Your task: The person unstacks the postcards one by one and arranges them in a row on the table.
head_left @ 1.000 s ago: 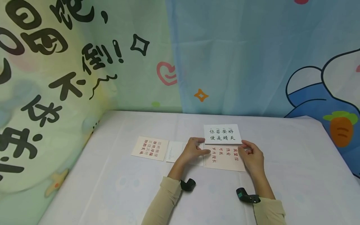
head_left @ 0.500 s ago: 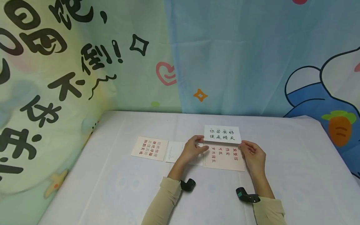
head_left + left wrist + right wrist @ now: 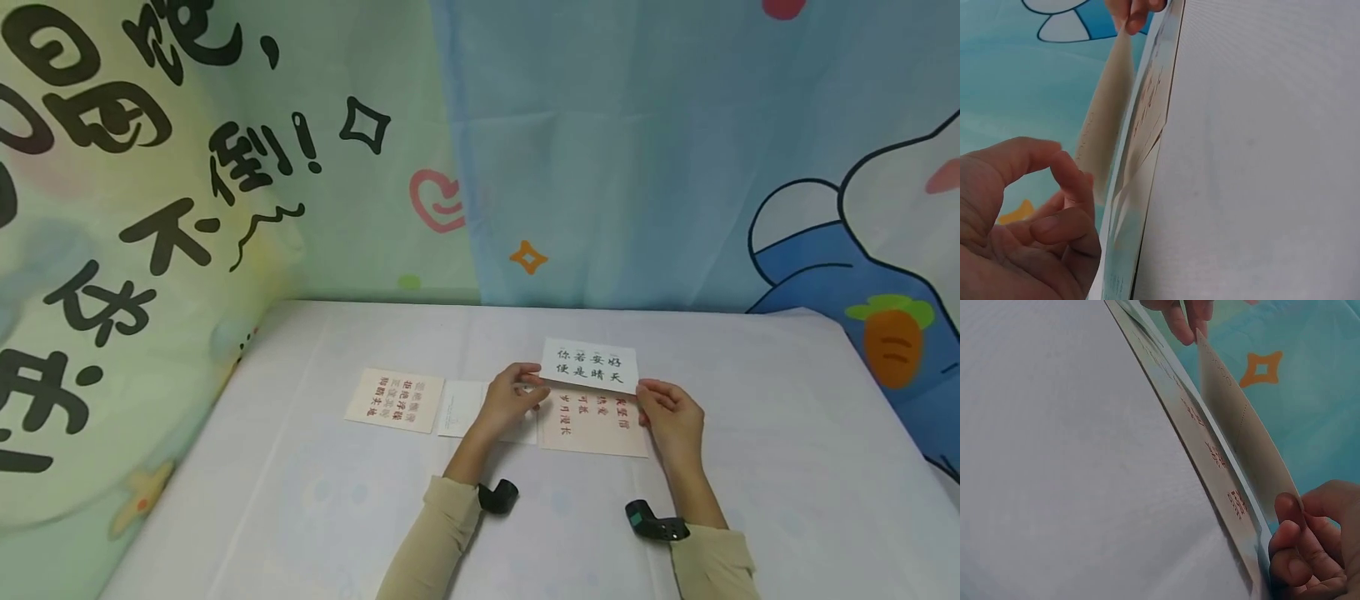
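Observation:
A white card (image 3: 588,365) with dark green writing is raised above the table, tilted, in the head view. My right hand (image 3: 673,421) pinches its lower right corner between thumb and fingers; the right wrist view shows that right hand (image 3: 1319,544) at the card's near end. The left hand (image 3: 510,402) is at the opposite edge, fingers bent and fingertips at the corner. In the left wrist view the left hand's thumb and index tips (image 3: 1060,153) nearly meet beside the card (image 3: 1104,125). Just below lies a cream card (image 3: 592,429) with red writing, its upper part covered.
Left of the cream card lies a white card (image 3: 457,408) with small print, partly behind the left hand. Another cream card (image 3: 395,400) with red writing lies farther left. All are on a white-covered table (image 3: 300,500) before a printed backdrop (image 3: 600,167).
The white card has tilted, its right side coming lower and nearer, now overlapping the cream card's top. The left thumb and fingers have drawn closer together. The head view has shifted slightly.

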Motion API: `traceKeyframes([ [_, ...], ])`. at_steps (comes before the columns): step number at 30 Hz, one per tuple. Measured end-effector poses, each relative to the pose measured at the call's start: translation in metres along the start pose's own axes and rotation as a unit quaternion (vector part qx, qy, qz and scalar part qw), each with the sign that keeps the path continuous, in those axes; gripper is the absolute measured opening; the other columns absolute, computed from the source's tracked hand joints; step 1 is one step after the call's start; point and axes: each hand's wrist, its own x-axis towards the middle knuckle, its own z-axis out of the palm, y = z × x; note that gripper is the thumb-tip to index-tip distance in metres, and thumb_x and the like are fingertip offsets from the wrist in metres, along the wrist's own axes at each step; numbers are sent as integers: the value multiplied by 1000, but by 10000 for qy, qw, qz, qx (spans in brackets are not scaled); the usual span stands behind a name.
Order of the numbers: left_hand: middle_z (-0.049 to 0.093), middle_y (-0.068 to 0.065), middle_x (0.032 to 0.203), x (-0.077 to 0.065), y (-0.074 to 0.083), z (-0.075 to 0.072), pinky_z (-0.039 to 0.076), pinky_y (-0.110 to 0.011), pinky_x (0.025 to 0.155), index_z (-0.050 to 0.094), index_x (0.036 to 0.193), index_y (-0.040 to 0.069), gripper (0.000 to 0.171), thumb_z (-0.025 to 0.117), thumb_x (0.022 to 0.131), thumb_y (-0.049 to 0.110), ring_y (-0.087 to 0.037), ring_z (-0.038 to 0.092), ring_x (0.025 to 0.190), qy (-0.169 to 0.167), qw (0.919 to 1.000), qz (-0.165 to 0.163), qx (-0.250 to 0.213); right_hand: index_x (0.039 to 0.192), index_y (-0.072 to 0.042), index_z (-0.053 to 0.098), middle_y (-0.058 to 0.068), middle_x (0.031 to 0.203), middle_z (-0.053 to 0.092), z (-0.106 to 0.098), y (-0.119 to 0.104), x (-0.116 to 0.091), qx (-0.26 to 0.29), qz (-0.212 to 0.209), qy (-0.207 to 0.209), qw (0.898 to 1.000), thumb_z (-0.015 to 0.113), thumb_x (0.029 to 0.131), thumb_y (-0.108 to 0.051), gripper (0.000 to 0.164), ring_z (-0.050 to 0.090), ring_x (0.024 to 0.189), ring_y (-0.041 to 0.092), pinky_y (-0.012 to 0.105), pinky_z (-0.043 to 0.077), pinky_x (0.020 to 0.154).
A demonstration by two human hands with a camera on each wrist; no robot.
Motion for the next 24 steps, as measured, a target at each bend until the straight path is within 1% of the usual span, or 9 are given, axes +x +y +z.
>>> traceKeyframes([
  [3, 66, -9, 104, 0, 1, 1, 41, -20, 55, 58, 128, 2, 41, 68, 90, 14, -9, 60, 62, 67, 9999, 48, -67, 121, 1, 63, -18, 73, 62, -2, -1, -2, -34, -110, -60, 9999, 63, 94, -17, 32, 55, 57, -1, 12, 47, 54],
  [6, 66, -10, 102, 0, 2, 1, 41, -20, 54, 57, 129, 2, 42, 67, 90, 14, -11, 61, 62, 86, 9999, 100, -48, 122, 3, 62, -17, 71, 62, -5, -2, -4, -78, -196, -114, 9997, 63, 94, -15, 33, 54, 54, -1, 12, 46, 53],
  [12, 66, -13, 100, -1, 6, 1, 43, -19, 54, 56, 130, -1, 43, 67, 90, 10, -9, 60, 63, 50, 9999, 155, -16, 118, 4, 64, -18, 70, 60, -6, -1, -7, -103, -251, -158, 9995, 63, 94, -14, 31, 53, 54, 0, 11, 45, 53],
  [19, 63, -10, 94, -3, 7, 3, 43, -18, 52, 51, 135, -2, 51, 69, 88, 5, -8, 59, 62, 48, 9998, 192, 24, 120, 4, 63, -13, 75, 61, -7, 1, -9, -266, -370, -193, 9988, 61, 95, -15, 31, 54, 57, 0, 11, 45, 55],
  [24, 63, -7, 90, -4, 6, 4, 42, -17, 51, 52, 134, -2, 51, 69, 87, 3, -6, 58, 60, 58, 9998, 174, 111, 121, 2, 63, -10, 79, 61, -8, 1, -12, -337, -328, -230, 9986, 60, 96, -17, 31, 54, 59, 1, 10, 46, 57],
])
